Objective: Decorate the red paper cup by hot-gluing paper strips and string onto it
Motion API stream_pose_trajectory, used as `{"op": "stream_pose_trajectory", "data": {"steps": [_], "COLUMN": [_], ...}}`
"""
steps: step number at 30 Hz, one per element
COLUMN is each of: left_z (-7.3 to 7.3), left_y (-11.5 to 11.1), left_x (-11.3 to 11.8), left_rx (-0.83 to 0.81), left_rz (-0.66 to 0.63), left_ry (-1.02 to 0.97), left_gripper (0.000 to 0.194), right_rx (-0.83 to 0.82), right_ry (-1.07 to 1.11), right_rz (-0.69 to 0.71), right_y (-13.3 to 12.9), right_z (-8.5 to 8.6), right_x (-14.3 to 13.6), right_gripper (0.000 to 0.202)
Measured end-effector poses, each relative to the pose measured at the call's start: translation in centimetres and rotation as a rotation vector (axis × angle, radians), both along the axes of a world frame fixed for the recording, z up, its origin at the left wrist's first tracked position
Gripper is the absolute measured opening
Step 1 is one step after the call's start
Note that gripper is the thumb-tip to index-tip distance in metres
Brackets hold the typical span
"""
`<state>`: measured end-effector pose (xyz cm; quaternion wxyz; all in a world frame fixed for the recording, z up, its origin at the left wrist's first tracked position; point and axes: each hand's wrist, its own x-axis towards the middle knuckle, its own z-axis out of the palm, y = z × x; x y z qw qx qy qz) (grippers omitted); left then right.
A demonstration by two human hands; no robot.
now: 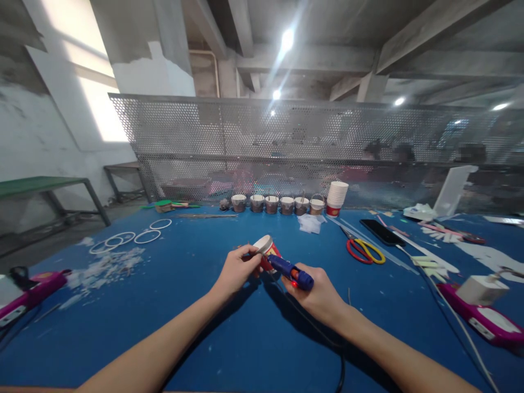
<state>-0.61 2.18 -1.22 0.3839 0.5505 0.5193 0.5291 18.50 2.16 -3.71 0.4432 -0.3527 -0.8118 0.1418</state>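
My left hand [240,266] grips a red and white paper cup [266,248] by its side and rim, tilted above the middle of the blue table. In my right hand [315,289] is a dark blue glue gun [292,271] with a small red light glowing near the grip. Its nozzle end points at the cup and meets or nearly meets its red side; I cannot tell whether they touch. A black cord runs from the gun down to the table's near edge.
Several small covered pots [287,206] line the back beside stacked paper cups [337,195]. Right: scissors [366,251], a phone [382,232] and a purple power strip [483,319]. Left: white rings [118,240], scraps [108,267] and another power strip [35,295]. A perforated metal screen [262,131] stands behind.
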Motion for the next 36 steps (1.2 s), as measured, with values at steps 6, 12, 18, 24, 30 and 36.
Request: {"op": "stream_pose_trajectory", "data": {"steps": [6,12,18,24,30,36], "left_z": [-0.2,-0.3,-0.4,-0.3,-0.3,-0.6], "left_y": [0.1,0.1,0.2,0.3,0.4,0.7], "left_x": [-0.2,-0.2,-0.4,-0.6,-0.7,-1.0], "left_rx": [0.016,-0.005,-0.002,-0.005,-0.004,-0.006], "left_rz": [0.007,-0.005,0.006,-0.015,-0.025,-0.034], "left_ry": [0.025,-0.004,0.002,-0.018,-0.049,-0.076], "left_gripper": [0.011,0.012,0.01,0.009,0.009,0.01], "right_rx": [0.038,0.089,0.035,0.007,-0.183,-0.243], "right_ry": [-0.016,-0.052,-0.02,0.011,0.105,0.117], "right_rz": [-0.05,-0.015,-0.064,-0.022,-0.011,0.009], "right_y": [0.0,-0.2,0.2,0.1,0.2,0.0], "right_z": [0.1,0.2,0.3,0.5,1.2,1.5], "right_x": [0.3,0.2,0.5,0.5,0.7,0.5], "right_gripper": [0.026,0.025,0.027,0.026,0.028,0.028]}}
